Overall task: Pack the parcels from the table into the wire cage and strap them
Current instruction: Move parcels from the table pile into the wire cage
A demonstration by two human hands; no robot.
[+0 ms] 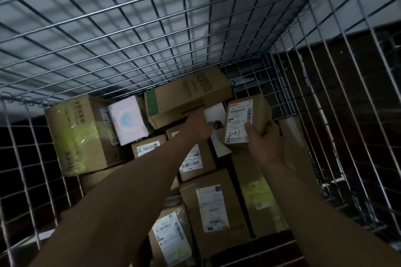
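Hemming the parcels on all sides, the wire cage (134, 34) leaves open room in its back right corner. Inside, a tall carton with yellow-green tape (80, 134) stands at the left, a pink-white parcel (128, 121) beside it, a long carton (188, 95) across the back. The left hand (198, 124) reaches to the long carton's lower edge; whether its fingers grasp anything cannot be told. The right hand (265, 143) grips a small box marked 241 (245, 121), thumb on its label, above the right-hand stack
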